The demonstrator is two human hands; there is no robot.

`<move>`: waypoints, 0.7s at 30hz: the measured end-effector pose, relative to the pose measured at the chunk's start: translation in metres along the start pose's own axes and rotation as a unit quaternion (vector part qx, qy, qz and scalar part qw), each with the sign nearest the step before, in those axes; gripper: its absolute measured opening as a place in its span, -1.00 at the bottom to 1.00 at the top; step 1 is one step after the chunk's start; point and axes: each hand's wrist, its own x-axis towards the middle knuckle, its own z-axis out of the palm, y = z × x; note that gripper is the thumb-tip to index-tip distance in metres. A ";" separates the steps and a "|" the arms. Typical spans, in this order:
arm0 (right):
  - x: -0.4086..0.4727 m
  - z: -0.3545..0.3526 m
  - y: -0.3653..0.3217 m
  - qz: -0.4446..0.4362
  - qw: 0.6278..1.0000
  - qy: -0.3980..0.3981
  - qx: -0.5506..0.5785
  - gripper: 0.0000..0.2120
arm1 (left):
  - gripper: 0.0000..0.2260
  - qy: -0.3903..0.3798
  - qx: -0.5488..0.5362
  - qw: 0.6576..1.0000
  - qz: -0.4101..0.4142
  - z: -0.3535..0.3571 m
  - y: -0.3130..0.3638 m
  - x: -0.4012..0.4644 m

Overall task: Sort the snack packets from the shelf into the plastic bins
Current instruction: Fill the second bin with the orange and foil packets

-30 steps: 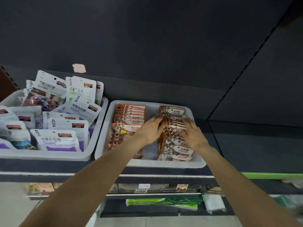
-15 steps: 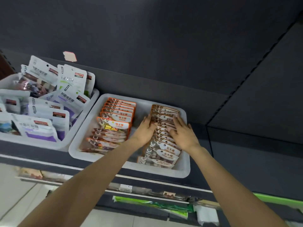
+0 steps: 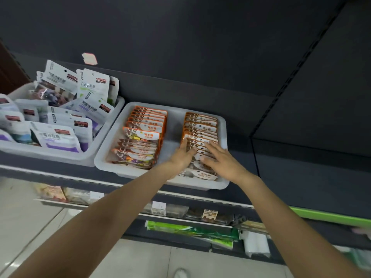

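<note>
left hand (image 3: 181,157): fingers straight, flat on the left edge of the right-hand row of brown packets (image 3: 200,137)
right hand (image 3: 222,162): fingers spread, pressing down on the same row, nothing gripped
white bin (image 3: 170,135): on the dark shelf (image 3: 301,167), holds two rows; orange packets (image 3: 145,135) on the left, brown ones on the right, bare gap between them
second bin (image 3: 50,155): touching the first on its left, full of white-and-purple pouches (image 3: 60,135) standing at mixed angles
lower shelf (image 3: 190,213): more packaged goods, blurred
</note>
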 end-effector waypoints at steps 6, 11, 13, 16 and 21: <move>-0.022 0.006 0.008 -0.008 0.992 -0.023 -0.128 -0.41 | -0.48 -0.058 0.353 0.928 0.106 -0.021 -0.005 -0.014; -0.014 0.005 -0.008 -0.002 0.996 0.011 -0.088 -0.51 | -0.53 -0.027 0.420 0.899 0.121 -0.028 0.008 -0.028; -0.007 0.005 -0.023 -0.029 0.997 0.055 -0.040 -0.56 | -0.58 0.038 0.420 0.892 0.165 -0.038 0.012 -0.037; 0.004 0.010 -0.051 -0.085 0.989 0.122 -0.015 -0.65 | -0.65 0.133 0.421 0.875 0.197 -0.061 0.011 -0.051; 0.026 0.028 -0.118 -0.148 0.971 0.187 0.004 -0.74 | -0.72 0.254 0.440 0.839 0.195 -0.118 0.003 -0.078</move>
